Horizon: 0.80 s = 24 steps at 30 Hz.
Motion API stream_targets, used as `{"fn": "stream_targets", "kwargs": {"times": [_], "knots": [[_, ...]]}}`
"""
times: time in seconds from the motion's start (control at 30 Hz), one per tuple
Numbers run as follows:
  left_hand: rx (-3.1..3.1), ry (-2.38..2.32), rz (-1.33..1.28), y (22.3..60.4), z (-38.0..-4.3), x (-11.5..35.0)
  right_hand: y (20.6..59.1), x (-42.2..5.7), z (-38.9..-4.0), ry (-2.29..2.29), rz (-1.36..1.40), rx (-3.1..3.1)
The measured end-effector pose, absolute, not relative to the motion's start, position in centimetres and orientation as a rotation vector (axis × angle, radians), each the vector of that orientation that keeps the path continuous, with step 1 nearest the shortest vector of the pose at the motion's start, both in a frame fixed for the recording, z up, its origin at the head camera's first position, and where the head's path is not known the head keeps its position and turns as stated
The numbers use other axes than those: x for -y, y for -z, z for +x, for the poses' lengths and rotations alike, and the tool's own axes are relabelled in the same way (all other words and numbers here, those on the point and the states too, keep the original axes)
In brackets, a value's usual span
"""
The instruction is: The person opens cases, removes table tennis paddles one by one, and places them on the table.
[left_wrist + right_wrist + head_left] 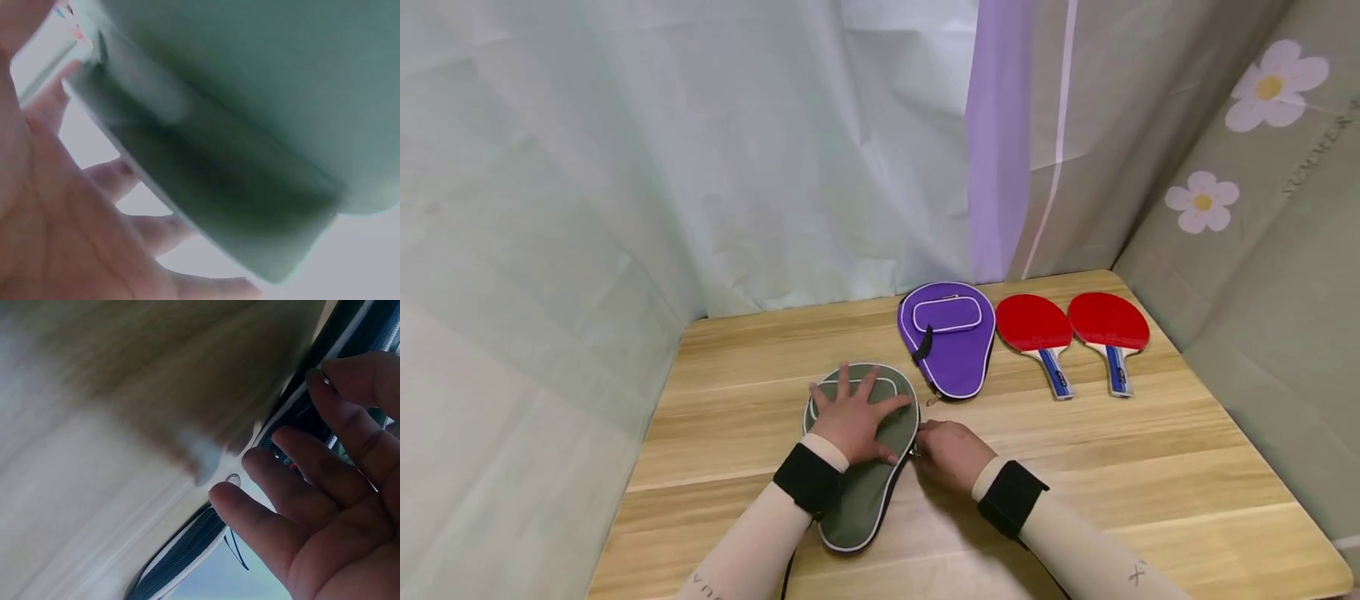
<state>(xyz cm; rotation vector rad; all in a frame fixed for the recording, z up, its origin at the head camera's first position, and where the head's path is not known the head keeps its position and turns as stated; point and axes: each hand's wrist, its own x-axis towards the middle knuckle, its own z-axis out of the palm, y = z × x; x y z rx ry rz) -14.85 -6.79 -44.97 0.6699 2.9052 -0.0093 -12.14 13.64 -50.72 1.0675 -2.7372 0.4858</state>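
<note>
A green-grey table tennis bat case [853, 508] with white piping lies on the table, its narrow end towards me. My left hand [850, 421] rests spread on its wide part, over the outlined pocket; the left wrist view shows the green cloth [281, 81] up close, blurred. At the case's right edge, my right hand [953, 454] pinches a zipper pull [324, 377] between thumb and forefinger. Only a small glint of that pull shows. The other right fingers [269, 525] are loosely bent beside the dark zipper [187, 540].
Behind lies a purple bat case [951, 358] with its own small pocket. To its right are two red bats, one [1033, 321] beside the other [1108, 319], blue handles towards me. Curtains [775, 167] hang around the wooden table [730, 450].
</note>
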Motion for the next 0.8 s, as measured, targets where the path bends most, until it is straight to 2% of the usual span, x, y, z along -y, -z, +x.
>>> {"fn": "stream_targets", "kwargs": {"times": [0.23,0.8], "knots": [[-2.864,-0.109,0.645,44.9,-14.4,9.0,50.6,-13.5,-12.0,-0.555,1.029,2.749],[-2.904,-0.182,0.586,45.7,-15.1,9.7,50.7,-13.6,-11.2,-0.618,0.992,2.768]]}}
